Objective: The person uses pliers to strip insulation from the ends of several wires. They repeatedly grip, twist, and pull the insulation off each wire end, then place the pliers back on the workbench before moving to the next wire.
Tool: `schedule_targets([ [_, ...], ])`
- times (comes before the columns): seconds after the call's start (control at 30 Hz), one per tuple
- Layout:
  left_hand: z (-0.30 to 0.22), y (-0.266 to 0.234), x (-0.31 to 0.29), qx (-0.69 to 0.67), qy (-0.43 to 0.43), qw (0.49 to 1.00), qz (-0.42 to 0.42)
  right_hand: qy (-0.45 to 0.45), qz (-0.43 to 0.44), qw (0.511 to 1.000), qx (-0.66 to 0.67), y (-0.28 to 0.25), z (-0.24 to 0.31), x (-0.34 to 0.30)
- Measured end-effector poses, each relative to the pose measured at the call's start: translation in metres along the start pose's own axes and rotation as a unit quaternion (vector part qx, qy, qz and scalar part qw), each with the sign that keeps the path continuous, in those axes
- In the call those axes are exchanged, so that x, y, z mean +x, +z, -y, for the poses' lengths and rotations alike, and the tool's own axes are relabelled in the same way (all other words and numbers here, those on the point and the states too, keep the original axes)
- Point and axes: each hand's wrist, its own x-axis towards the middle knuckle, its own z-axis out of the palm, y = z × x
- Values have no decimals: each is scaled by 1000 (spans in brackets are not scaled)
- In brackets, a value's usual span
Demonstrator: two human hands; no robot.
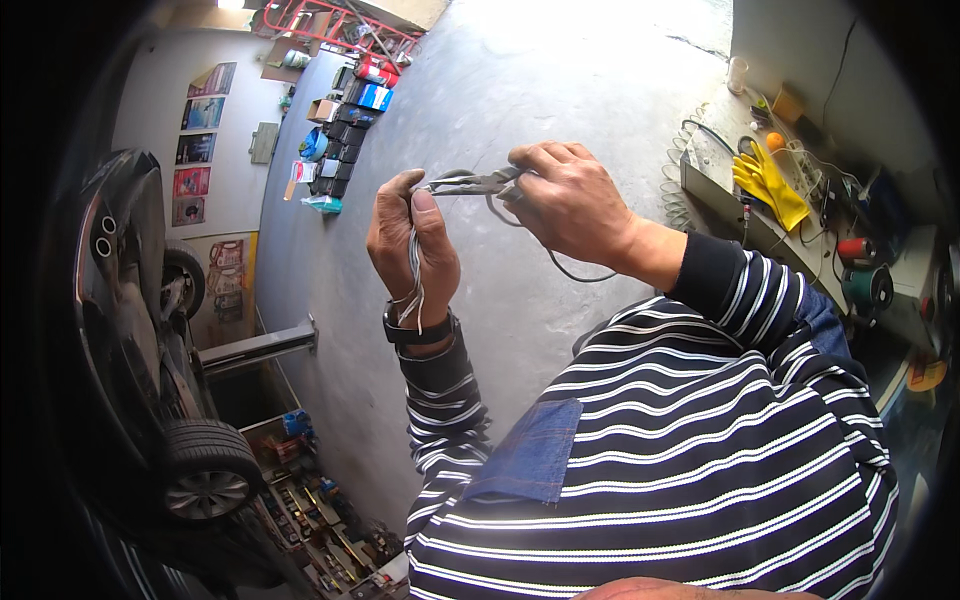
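In front of my chest, my left hand [413, 238] pinches a cable between thumb and forefinger. Several thin pale wires [415, 270] hang from that grip down over the palm to the dark wristband. My right hand [582, 208] is wrapped round the handles of a pair of dark metal pliers [478, 185], whose jaws point left and meet the cable at my left fingertips. A grey cable [572, 277] loops behind the pliers and droops below my right hand. The exact spot between the jaws is too small to make out.
A car [125, 300] with wheels showing stands at the left, beside a tray of tools [320, 530]. Boxes [350, 125] line the far left wall. On the right bench lie yellow gloves [770, 188] and an orange ball-shaped thing [775, 141], near a coiled hose [675, 190].
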Motion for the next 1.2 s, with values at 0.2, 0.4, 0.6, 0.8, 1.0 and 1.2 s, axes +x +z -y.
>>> schedule_targets([
  [0.2, 4, -10, 11, 71, 54, 995, 38, 17, 7, 1000, 1, 0, -1, -5],
  [0.4, 12, -8, 27, 112, 12, 992, 55, 27, 18, 999, -1, 2, -1, -14],
  [0.6, 7, 2, 33, 126, -31, 988, 79, 46, 49, 998, 4, 0, -1, -18],
  [0.8, 2, 11, 34, 160, -80, 978, 104, 58, 54, 997, -9, -1, -1, -20],
  [1.0, 0, 12, 32, 162, -113, 973, 115, 50, 74, 994, -62, 0, 4, -20],
  [1.2, 2, 11, 22, 103, -99, 988, 51, 49, 79, 996, -2, 4, 0, -21],
])
